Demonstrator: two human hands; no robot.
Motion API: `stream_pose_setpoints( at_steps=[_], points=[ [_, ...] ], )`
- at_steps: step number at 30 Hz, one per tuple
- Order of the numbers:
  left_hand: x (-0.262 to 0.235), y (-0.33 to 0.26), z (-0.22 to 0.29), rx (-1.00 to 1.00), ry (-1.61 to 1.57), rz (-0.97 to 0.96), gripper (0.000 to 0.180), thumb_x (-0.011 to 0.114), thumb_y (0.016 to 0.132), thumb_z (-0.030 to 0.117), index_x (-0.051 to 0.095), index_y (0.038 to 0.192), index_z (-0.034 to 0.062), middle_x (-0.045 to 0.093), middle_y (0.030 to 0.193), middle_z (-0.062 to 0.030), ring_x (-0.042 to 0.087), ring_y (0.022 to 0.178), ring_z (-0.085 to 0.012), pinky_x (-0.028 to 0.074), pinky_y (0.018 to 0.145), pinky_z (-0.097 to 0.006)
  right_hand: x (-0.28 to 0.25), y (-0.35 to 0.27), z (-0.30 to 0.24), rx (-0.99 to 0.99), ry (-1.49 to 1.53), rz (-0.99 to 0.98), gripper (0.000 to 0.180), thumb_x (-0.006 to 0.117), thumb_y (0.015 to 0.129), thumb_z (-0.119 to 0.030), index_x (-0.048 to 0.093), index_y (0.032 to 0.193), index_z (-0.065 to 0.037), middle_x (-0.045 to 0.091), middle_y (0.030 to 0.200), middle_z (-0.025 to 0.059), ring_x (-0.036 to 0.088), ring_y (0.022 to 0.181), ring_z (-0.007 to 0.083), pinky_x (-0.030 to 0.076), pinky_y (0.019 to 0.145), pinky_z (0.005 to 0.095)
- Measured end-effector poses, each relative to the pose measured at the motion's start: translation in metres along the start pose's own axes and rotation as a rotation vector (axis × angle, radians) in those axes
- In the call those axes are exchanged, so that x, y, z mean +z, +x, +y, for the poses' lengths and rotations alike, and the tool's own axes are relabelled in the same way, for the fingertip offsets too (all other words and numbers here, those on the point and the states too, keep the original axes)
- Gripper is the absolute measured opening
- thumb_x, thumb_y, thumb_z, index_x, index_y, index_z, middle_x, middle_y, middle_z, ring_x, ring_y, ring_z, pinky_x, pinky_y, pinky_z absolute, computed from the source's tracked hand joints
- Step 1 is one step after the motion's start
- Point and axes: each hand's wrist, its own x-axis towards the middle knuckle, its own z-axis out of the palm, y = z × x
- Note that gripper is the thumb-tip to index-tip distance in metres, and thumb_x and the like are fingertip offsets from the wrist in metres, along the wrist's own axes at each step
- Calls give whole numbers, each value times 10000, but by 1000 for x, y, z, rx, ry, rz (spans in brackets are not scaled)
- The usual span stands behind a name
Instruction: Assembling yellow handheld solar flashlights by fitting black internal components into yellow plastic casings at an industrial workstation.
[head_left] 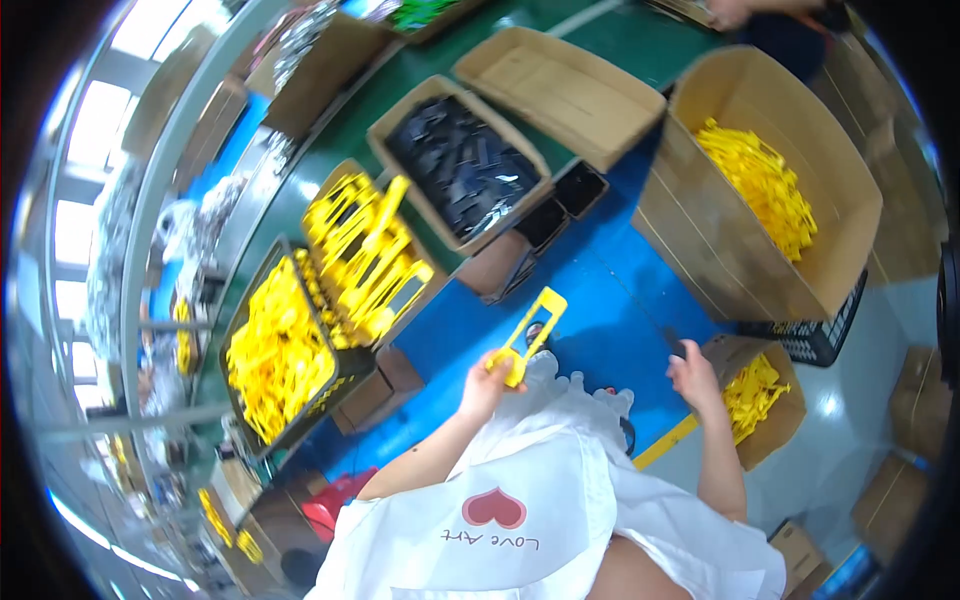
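Observation:
My left hand (485,386) grips the lower end of a yellow plastic frame (515,369), a long loop with a window through it, held up over my lap. Off to the right, my right hand (695,378) is closed, with a small dark piece (677,344) at its fingertips; blur hides its exact kind. Ahead of me, a cardboard box (378,133) holds many flat black parts (462,165). To its left, more yellow frames (365,255) lie piled in a box, some with dark inserts. A black crate (283,447) beside that is heaped with yellow parts (275,350).
A tall carton (690,225) with yellow pieces stands at the right, near a black crate (828,340). Below it sits a smaller carton (790,415) of yellow parts. A shallow cardboard tray (560,95) lies on the green bench (420,62). Another person's hand (728,12) shows at the top.

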Motion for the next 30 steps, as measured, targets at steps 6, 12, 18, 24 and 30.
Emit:
stream_pose_setpoints(
  at_steps=[6, 12, 18, 24, 30],
  points=[
    [-69, -53, 67, 334, -783, -93, 343, 481, 845, 213, 417, 1143, 54, 502, 1069, -67, 493, 846, -158, 434, 700, -311, 106, 6, -198, -338, 263, -672, 138, 508, 816, -101, 387, 816, -34, 569, 661, 86, 486, 434, 88, 375, 364, 203],
    [-167, -41, 78, 520, -966, 41, 317, 448, 856, 242, 447, 1124, 73, 503, 1033, -59, 489, 820, -157, 422, 680, -319, 212, 65, -305, -926, -164, -402, 109, 570, 753, -77, 472, 778, -37, 561, 952, 80, 567, 808, 207, 454, 671, 292],
    [-238, -32, 97, 535, -1010, 216, 207, 471, 851, 205, 484, 1016, 80, 511, 909, -41, 451, 728, -143, 396, 660, -296, 263, 164, -357, -1015, -953, -340, 158, 565, 743, -62, 505, 887, -35, 390, 1223, 125, 515, 960, 287, 426, 830, 330],
    [-250, -13, 109, 478, -1034, 287, 191, 485, 841, 180, 495, 993, 64, 513, 825, -42, 462, 703, -147, 407, 658, -302, 268, 184, -362, -1160, -849, -380, 164, 562, 756, -64, 478, 889, -19, 500, 899, 119, 532, 850, 270, 451, 727, 307],
    [-237, 9, 121, 493, -753, 686, 183, 495, 846, 161, 505, 965, 22, 547, 757, -46, 548, 671, -138, 475, 637, -294, 297, 149, -381, -1169, -532, -598, 128, 549, 765, -72, 476, 859, -24, 527, 845, 127, 534, 800, 284, 446, 692, 311]
  ],
)
